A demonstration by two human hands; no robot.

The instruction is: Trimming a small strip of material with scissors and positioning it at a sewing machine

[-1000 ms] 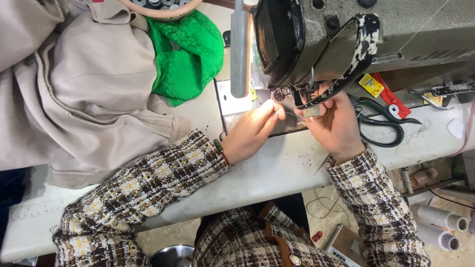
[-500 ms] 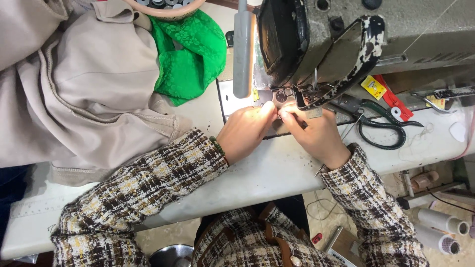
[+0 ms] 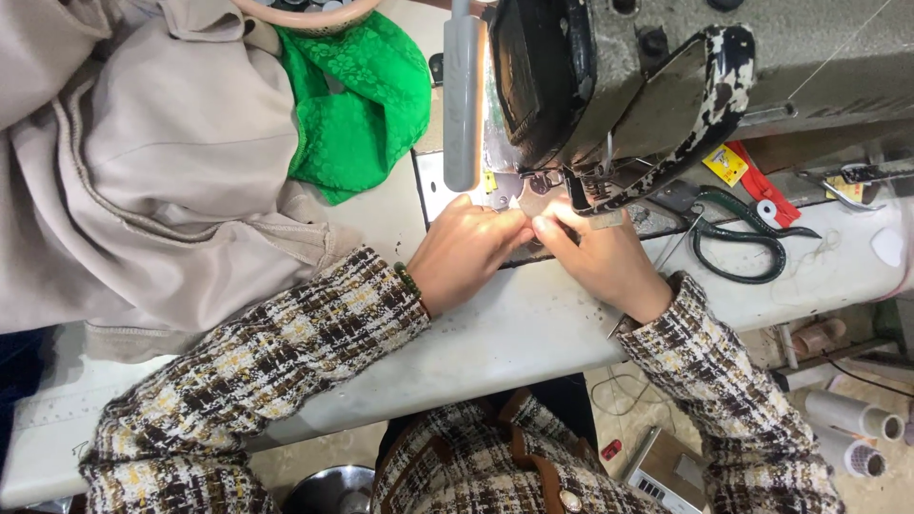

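My left hand (image 3: 465,253) and my right hand (image 3: 598,259) meet fingertip to fingertip on the white table (image 3: 514,333), just below the needle area of a grey sewing machine (image 3: 666,86). Both hands have their fingers pinched together. Whatever lies between them is too small to make out. A bright spot of lamp light falls on the fingertips. A black-and-white patterned strip (image 3: 700,105) hangs over the machine head, above my right hand. Both sleeves are brown and cream tweed.
A beige garment (image 3: 162,171) is heaped on the left, with green fabric (image 3: 367,105) beside it. A grey tube-shaped lamp (image 3: 464,105) hangs over my left hand. Dark green scissors (image 3: 738,243) lie right of the machine. Thread cones (image 3: 857,428) sit on the floor at lower right.
My right hand has moved left, away from the presser foot, and its fingertips now touch those of my left hand. The left hand has barely moved.
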